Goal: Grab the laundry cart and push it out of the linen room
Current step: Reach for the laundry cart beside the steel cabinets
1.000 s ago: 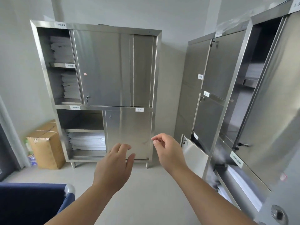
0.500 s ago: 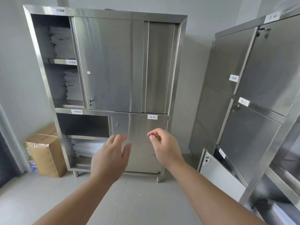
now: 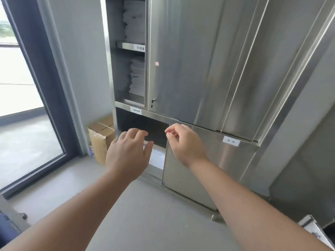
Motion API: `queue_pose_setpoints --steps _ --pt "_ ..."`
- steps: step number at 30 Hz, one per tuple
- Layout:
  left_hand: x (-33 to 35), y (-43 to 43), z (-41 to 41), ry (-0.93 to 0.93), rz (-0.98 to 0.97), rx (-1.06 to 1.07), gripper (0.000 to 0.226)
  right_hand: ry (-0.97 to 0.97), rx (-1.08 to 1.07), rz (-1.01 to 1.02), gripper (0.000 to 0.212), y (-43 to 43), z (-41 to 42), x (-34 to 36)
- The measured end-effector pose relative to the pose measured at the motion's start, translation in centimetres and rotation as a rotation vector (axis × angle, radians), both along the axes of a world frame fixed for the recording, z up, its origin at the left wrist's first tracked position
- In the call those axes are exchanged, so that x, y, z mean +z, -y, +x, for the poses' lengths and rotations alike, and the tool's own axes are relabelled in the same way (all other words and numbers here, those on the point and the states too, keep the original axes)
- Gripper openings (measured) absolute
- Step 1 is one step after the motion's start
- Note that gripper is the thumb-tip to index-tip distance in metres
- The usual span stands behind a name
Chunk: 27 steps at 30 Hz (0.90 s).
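Only a corner of the laundry cart (image 3: 8, 223) shows at the bottom left edge: dark blue fabric, a grey frame bar and a small black wheel. My left hand (image 3: 127, 153) is raised mid-air in front of me, fingers apart, holding nothing. My right hand (image 3: 184, 144) floats beside it to the right, fingers loosely curled with thumb and forefinger close together, empty. Both hands are well to the right of the cart and touch nothing.
A tall steel cabinet (image 3: 199, 69) with stacked white linen (image 3: 136, 77) on open shelves fills the view ahead. A cardboard box (image 3: 101, 140) stands left of it by the wall. A glass door with a dark frame (image 3: 47, 98) is on the left. Grey floor lies below.
The view has swung left and tilted: the glass door has come into sight, the right-hand cabinets have left the frame, and the cart corner shows again. Both hands stay raised and empty.
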<state>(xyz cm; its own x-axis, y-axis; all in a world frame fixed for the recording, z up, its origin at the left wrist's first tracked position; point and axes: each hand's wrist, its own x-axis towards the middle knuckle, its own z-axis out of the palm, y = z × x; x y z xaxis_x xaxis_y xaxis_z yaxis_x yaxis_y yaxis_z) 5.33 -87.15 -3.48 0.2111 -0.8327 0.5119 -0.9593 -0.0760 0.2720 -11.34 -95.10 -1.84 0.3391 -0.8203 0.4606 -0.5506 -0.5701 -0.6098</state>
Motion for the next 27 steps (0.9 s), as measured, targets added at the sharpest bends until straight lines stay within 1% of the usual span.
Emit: queue_pose_setpoints --steps 2,7,9,12,16,18,27 --pt "-0.6 2.1 1.3 -0.005 0.063 0.093 0.043 -0.064 0.106 0.019 0.015 3.9 2.0 -0.8" --pt "-2.2 6.2 4.0 -0.166 0.092 0.35 0.04 -0.109 0.352 0.125 0.023 12.4 7.1 -3.0" --pt "-2.5 7.2 5.3 -0.228 0.095 0.455 0.041 -0.166 0.436 0.151 0.025 14.8 9.7 -3.2" --pt "-3.0 7.4 7.6 -0.269 0.11 0.602 0.044 -0.215 0.535 0.182 0.028 16.8 14.3 -3.1" --pt "-4.3 5.6 11.1 -0.303 0.112 0.789 0.044 -0.162 0.697 0.136 0.023 16.6 20.7 -3.6" --pt "-4.9 4.3 12.9 -0.324 0.109 0.863 0.045 -0.151 0.768 0.104 0.024 15.8 23.6 -4.0" --pt "-4.9 -1.9 19.1 -0.334 0.061 1.097 0.044 -0.132 1.014 0.051 0.02 8.9 34.6 -4.4"
